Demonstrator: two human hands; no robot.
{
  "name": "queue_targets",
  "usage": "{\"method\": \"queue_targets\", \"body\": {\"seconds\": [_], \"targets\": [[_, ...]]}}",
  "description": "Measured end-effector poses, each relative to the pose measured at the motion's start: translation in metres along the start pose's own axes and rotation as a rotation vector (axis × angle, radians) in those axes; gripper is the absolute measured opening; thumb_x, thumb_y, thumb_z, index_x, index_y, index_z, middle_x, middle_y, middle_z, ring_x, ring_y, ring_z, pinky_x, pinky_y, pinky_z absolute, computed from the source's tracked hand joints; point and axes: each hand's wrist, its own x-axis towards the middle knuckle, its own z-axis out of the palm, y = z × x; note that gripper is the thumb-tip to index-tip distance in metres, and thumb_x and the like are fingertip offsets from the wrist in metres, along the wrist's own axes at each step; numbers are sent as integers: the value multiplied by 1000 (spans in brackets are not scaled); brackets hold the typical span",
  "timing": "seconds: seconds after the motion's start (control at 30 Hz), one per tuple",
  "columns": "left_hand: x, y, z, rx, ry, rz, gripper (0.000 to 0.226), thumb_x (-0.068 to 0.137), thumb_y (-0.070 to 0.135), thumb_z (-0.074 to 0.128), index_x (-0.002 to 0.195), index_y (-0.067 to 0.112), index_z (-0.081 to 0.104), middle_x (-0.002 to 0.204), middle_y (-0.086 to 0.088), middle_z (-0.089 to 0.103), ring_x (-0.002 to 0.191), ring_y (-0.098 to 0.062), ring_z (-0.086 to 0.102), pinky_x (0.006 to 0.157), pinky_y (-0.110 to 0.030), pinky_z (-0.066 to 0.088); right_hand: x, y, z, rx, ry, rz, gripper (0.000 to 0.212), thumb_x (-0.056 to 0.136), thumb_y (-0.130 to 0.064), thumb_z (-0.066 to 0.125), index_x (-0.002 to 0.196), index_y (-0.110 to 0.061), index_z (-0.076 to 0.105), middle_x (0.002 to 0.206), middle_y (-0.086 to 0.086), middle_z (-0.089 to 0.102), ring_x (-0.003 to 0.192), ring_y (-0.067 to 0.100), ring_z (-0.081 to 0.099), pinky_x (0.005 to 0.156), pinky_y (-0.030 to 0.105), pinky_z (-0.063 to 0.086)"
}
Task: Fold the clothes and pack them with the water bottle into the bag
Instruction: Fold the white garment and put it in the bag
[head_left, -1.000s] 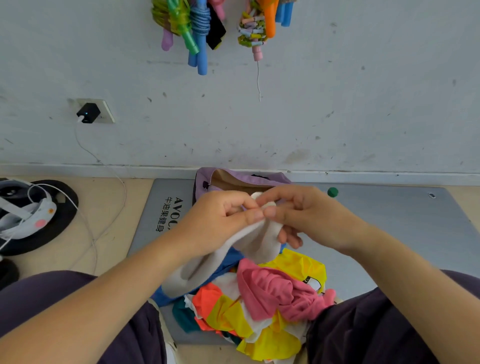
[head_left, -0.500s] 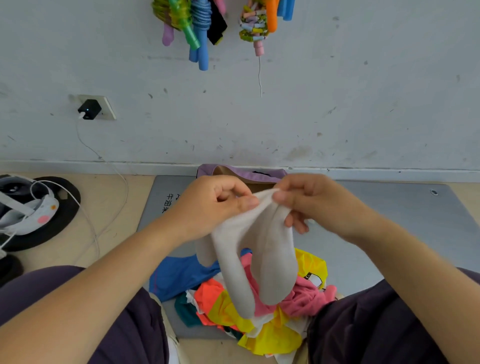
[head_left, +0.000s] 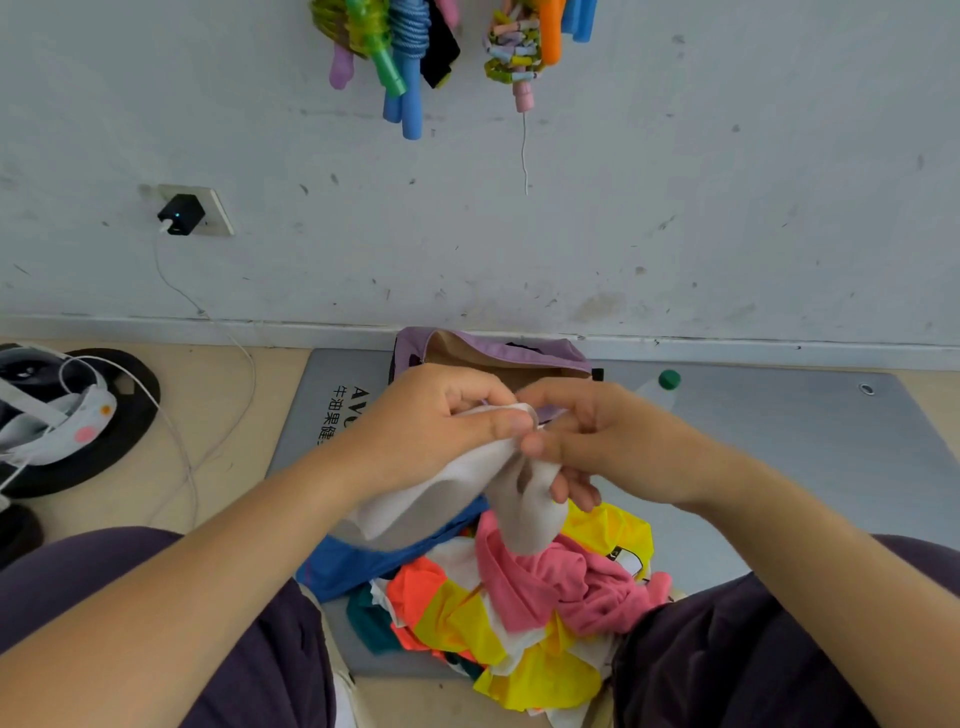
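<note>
1. Pinching the top edge of a white sock (head_left: 524, 512), the left hand (head_left: 441, 421) and right hand (head_left: 597, 431) meet thumb to thumb above the pile of clothes (head_left: 519, 613).
2. Both hands have fingers curled round the sock's cuff; its foot hangs down and touches the pink garment (head_left: 566, 582).
3. A blue garment (head_left: 358, 561) lies at the pile's left, just below the left wrist.
4. Just beyond the hands, the purple bag (head_left: 498, 348) stands open against the wall.
5. Right of the bag, the water bottle (head_left: 662, 387) with a green cap lies on the grey mat (head_left: 810, 447).
</note>
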Motion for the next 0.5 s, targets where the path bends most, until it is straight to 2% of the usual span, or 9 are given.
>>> {"method": "queue_targets", "body": {"seconds": [0.07,0.13,0.17,0.27,0.33,0.37,0.43,0.5], "targets": [[0,-3,-4,-9,-18,-13,14,88,43,67,82,31,73,59,13,55,54,0,43,56,-12,32,1,0,-1,-11,57,29,3,97,-14,58,98,-12,61,60,8,65,44,20,52,47,28,43],[2,-6,-12,18,9,-45,16,85,47,68,83,32,72,60,-6,56,55,-7,43,54,-17,32,0,-2,-9,8,157,59,8,97,-14,58,91,-8,60,59,12,63,43,20,49,45,25,42],[2,-7,-18,19,37,-70,18,82,49,69,82,32,72,64,-8,61,57,-8,47,54,-16,35,-1,-3,-14,37,215,62,9,96,-13,59,90,-7,60,58,12,62,42,19,48,44,23,41],[2,-11,-36,-49,108,-145,18,75,47,73,82,30,73,76,5,72,65,-4,61,64,-17,46,-4,-5,-28,107,354,46,9,95,-13,59,88,-7,61,57,11,60,42,18,47,42,22,39],[2,-14,-42,14,81,-175,4,81,36,75,82,31,74,86,11,73,79,-11,67,71,-26,51,-7,-3,-33,111,373,40,10,95,-14,59,88,-7,61,58,12,60,43,19,46,43,24,39],[0,-14,-43,20,50,-188,1,84,30,73,83,30,74,91,10,72,84,-17,68,69,-30,54,-8,-2,-35,100,367,46,11,95,-15,60,89,-5,61,59,12,60,43,19,47,44,24,39],[-1,-13,-40,-133,12,-199,5,89,24,68,85,22,72,93,5,71,85,-19,66,63,-32,57,-8,1,-34,62,358,72,14,95,-15,60,93,-1,60,59,12,62,43,18,48,43,24,40],[-1,-8,-35,-396,30,-196,8,86,26,66,81,21,71,82,4,65,76,-11,62,58,-30,57,-6,3,-33,32,368,102,16,95,-15,61,97,0,59,59,13,64,42,17,49,43,24,40]]}}
